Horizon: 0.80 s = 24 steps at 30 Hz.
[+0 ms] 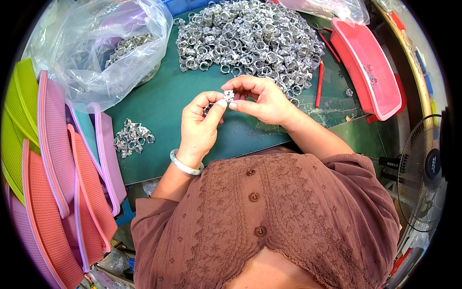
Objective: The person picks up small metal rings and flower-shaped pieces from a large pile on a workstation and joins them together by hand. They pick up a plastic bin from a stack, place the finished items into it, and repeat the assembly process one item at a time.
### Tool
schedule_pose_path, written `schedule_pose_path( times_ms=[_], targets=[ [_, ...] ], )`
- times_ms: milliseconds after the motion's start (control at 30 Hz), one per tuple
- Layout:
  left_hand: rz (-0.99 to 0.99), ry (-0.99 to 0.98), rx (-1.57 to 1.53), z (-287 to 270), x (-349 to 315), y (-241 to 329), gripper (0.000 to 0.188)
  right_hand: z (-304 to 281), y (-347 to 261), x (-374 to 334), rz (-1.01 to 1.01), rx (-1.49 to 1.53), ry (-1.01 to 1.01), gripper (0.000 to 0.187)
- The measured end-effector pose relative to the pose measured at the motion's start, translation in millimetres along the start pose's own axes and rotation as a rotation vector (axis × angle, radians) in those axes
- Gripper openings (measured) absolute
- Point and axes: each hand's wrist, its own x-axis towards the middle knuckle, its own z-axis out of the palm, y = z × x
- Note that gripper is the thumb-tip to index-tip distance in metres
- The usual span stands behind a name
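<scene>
Over the green work mat my two hands meet on a silvery ring [229,96] with a cluster of bright stones. My left hand [201,120] is closed, its thumb and fingers pinching the ring; another dark band shows between its curled fingers. From the other side, my right hand [260,98] touches the same ring with thumb and index finger. Beyond my hands lies a large heap of similar rings [250,38]. A smaller pile of rings [133,138] rests left of my left hand.
A clear plastic bag [91,72] holding more rings sits at the back left. Stacked plastic baskets [57,144] line the left edge. Red-handled tools [319,84] lie near a pink basket [353,72] with a few rings in it. A fan [423,168] stands at the right.
</scene>
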Motion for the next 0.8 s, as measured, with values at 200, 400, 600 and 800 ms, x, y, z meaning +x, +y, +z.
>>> schedule_pose_path(
  times_ms=[200,400,600,800],
  targets=[
    [-0.001,-0.01,-0.004,-1.2,0.3,-1.6,0.008,0.5,0.1,0.3,-0.04,-0.032,0.013,0.027],
    [0.003,-0.019,0.004,-1.7,0.3,-1.6,0.008,1.0,-2.3,0.4,-0.071,-0.056,0.025,0.027],
    [0.003,-0.022,0.002,-2.6,0.3,-2.6,0.008,0.7,-2.2,0.7,-0.094,-0.078,0.037,0.027],
    [0.003,-0.022,0.001,-2.0,0.0,-1.4,0.008,0.9,-1.4,1.2,-0.153,-0.119,0.052,0.026]
  ],
)
